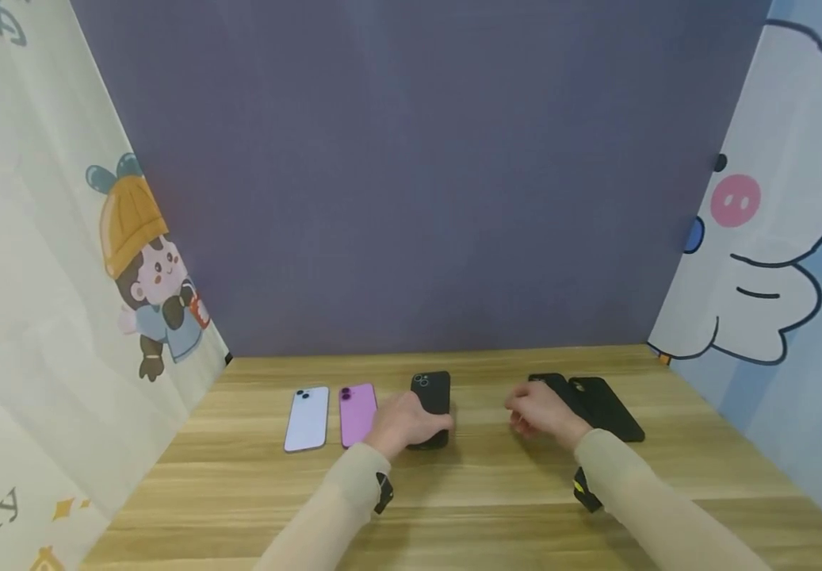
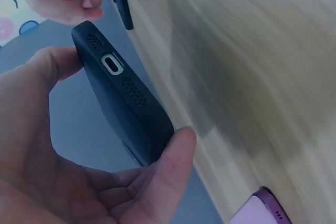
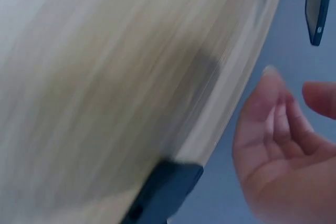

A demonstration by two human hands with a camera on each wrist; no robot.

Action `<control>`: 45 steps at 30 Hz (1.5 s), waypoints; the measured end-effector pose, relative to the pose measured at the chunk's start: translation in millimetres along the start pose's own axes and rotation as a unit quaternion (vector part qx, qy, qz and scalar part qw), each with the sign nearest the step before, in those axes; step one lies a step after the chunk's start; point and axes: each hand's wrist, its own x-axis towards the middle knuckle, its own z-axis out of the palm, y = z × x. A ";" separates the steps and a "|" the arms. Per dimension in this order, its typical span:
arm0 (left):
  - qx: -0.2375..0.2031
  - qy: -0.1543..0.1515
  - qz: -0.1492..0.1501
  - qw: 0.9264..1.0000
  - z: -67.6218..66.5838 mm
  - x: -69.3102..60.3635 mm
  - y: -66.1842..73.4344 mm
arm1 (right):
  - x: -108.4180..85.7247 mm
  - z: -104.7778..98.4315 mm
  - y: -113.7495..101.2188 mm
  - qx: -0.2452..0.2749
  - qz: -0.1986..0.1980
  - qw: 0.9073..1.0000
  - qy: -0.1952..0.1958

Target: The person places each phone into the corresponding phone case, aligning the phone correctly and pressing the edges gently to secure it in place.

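My left grip (image 1: pixel 402 422) is clamped on a rectangular phone in a matte black case (image 1: pixel 430 387), thumb and fingers pressing its opposite sides. It sits a little left of the middle of the wood-grain desk (image 1: pixel 482 496), camera end pointing to twelve o'clock; from the left wrist view I judge it is raised just clear of the surface, its charging-port end turned towards that camera. My right grip (image 1: pixel 544 412) is at three o'clock from it, fingers loosely bent, thumb apart from them, nothing between.

At nine o'clock from the black-cased phone lies a glossy pink-purple phone (image 1: pixel 357 412), near my left wrist, and beyond it a pale lavender-white phone (image 1: pixel 307 420); both lie flat, cameras up, apart from each other. Out at three o'clock are a slim black phone-shaped slab (image 1: pixel 552 382), partly behind my right grip, and a wider black phone-shaped slab (image 1: pixel 609 411). I cannot tell whether those two touch.

As I judge it, the row is partly laid: the two pale ones look settled, the one I hold is not yet set down, and the black pair is left to deal with.
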 end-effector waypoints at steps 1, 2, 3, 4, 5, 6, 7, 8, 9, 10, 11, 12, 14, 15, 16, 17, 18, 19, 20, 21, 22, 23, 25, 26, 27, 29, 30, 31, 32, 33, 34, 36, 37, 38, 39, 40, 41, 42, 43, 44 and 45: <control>0.001 0.000 -0.002 1.000 0.1 1.4 -1.1 | 0.6 -2.4 0.9 -0.024 0.001 1.000 0.007; 0.001 -0.003 -0.005 1.000 0.3 2.6 -2.1 | 0.9 -5.2 1.7 -0.052 -0.001 0.999 0.011; 0.002 -0.004 -0.008 1.000 0.6 3.7 -3.3 | 1.5 -7.9 2.8 -0.082 0.001 0.997 0.016; 0.003 -0.003 -0.011 1.000 1.3 4.9 -4.9 | 1.9 -10.7 4.0 -0.109 0.003 0.994 0.020; 0.007 -0.002 -0.013 1.000 1.8 5.9 -6.3 | 2.0 -13.9 4.9 -0.137 0.001 0.990 0.025; 0.012 0.000 -0.016 1.000 2.5 7.0 -7.9 | 2.1 -16.8 5.9 -0.160 0.000 0.987 0.025; 0.018 0.002 -0.017 1.000 3.4 8.1 -9.6 | 2.2 -19.5 7.2 -0.178 0.002 0.984 0.027; 0.024 0.006 -0.017 1.000 4.1 9.0 -11.1 | 2.0 -22.0 8.5 -0.194 0.004 0.981 0.029; 0.030 0.010 -0.016 0.999 4.9 9.9 -12.6 | 2.3 -24.3 10.5 -0.206 0.006 0.978 0.035; 0.037 0.012 -0.014 0.999 5.8 10.9 -14.1 | 2.4 -26.3 12.2 -0.211 0.012 0.977 0.036; 0.045 0.014 -0.012 0.999 6.0 11.5 -15.1 | 2.7 -28.0 13.7 -0.216 0.017 0.976 0.036; 0.051 0.015 -0.010 0.999 6.5 12.1 -16.1 | 3.1 -29.5 15.5 -0.222 0.023 0.974 0.033; 0.060 0.017 -0.007 0.998 7.0 13.6 -17.4 | 4.1 -32.6 18.1 -0.237 0.033 0.970 0.031; 0.065 0.018 -0.006 0.998 7.1 14.4 -17.7 | 4.5 -34.2 18.8 -0.247 0.035 0.968 0.031; 0.069 0.020 -0.005 0.997 7.1 15.1 -17.7 | 5.0 -36.0 19.2 -0.256 0.038 0.965 0.028; 0.072 0.021 -0.004 0.997 7.2 16.1 -17.9 | 5.2 -37.9 18.9 -0.269 0.037 0.962 0.029; 0.075 0.022 -0.004 0.997 7.4 17.3 -17.7 | 5.4 -39.9 18.8 -0.279 0.038 0.959 0.030; 0.075 0.022 -0.003 0.997 7.5 18.4 -17.3 | 5.5 -41.7 18.4 -0.287 0.040 0.957 0.029; 0.078 0.022 -0.003 0.997 7.8 19.7 -16.9 | 5.7 -43.8 18.0 -0.294 0.043 0.954 0.028; 0.080 0.023 -0.003 0.996 8.1 20.6 -16.3 | 5.5 -45.7 17.5 -0.301 0.044 0.952 0.028; 0.082 0.022 -0.004 0.996 8.3 21.3 -15.4 | 5.7 -47.5 17.3 -0.306 0.049 0.950 0.027; 0.084 0.020 -0.007 0.996 8.6 21.9 -14.5 | 5.6 -49.2 17.0 -0.310 0.054 0.949 0.025; 0.091 0.019 -0.013 0.996 9.2 22.7 -12.0 | 5.7 -52.6 17.7 -0.317 0.065 0.946 0.021; 0.098 0.020 -0.016 0.995 9.8 23.5 -10.6 | 6.0 -54.2 18.5 -0.319 0.070 0.945 0.020; 0.103 0.022 -0.019 0.994 10.8 24.3 -9.2 | 6.0 -55.3 19.2 -0.321 0.075 0.944 0.019; 0.112 0.025 -0.025 0.993 13.2 26.6 -6.9 | 6.6 -57.2 21.5 -0.324 0.085 0.942 0.016; 0.118 0.027 -0.028 0.992 14.5 27.9 -6.1 | 6.5 -57.5 22.4 -0.323 0.089 0.942 0.017; 0.121 0.027 -0.031 0.992 15.7 29.1 -5.5 | 6.5 -57.7 23.3 -0.323 0.092 0.942 0.017; 0.125 0.029 -0.033 0.991 16.9 30.5 -5.3 | 6.7 -57.7 23.9 -0.322 0.095 0.942 0.019; 0.128 0.030 -0.036 0.991 18.0 31.5 -5.6 | 6.9 -57.2 24.8 -0.324 0.098 0.941 0.020; 0.130 0.030 -0.039 0.990 18.5 32.1 -6.0 | 7.4 -56.5 25.8 -0.326 0.101 0.940 0.023; 0.142 0.029 -0.045 0.988 19.5 33.1 -7.4 | 8.3 -54.5 28.0 -0.330 0.105 0.938 0.026; 0.146 0.028 -0.048 0.988 20.0 33.5 -8.3 | 9.2 -53.2 29.4 -0.334 0.107 0.936 0.028; 0.151 0.029 -0.051 0.987 20.4 33.9 -9.3 | 10.1 -51.7 31.0 -0.338 0.109 0.935 0.029; 0.157 0.028 -0.054 0.986 21.0 34.2 -10.2 | 10.8 -50.0 32.3 -0.343 0.109 0.933 0.029; 0.162 0.027 -0.056 0.985 21.4 34.4 -10.8 | 11.4 -48.6 33.5 -0.348 0.109 0.931 0.030; 0.166 0.026 -0.057 0.984 21.9 34.7 -11.6 | 12.0 -47.2 34.2 -0.352 0.109 0.929 0.030; 0.167 0.028 -0.058 0.984 22.4 35.0 -12.1 | 12.4 -46.1 34.8 -0.356 0.110 0.927 0.030; 0.168 0.029 -0.057 0.984 22.9 35.2 -12.6 | 12.8 -45.2 34.8 -0.360 0.111 0.926 0.030; 0.169 0.030 -0.056 0.984 23.5 35.3 -13.1 | 13.3 -44.6 35.1 -0.362 0.113 0.925 0.029; 0.171 0.032 -0.053 0.983 24.1 35.4 -13.5 | 13.6 -44.2 34.9 -0.364 0.115 0.924 0.029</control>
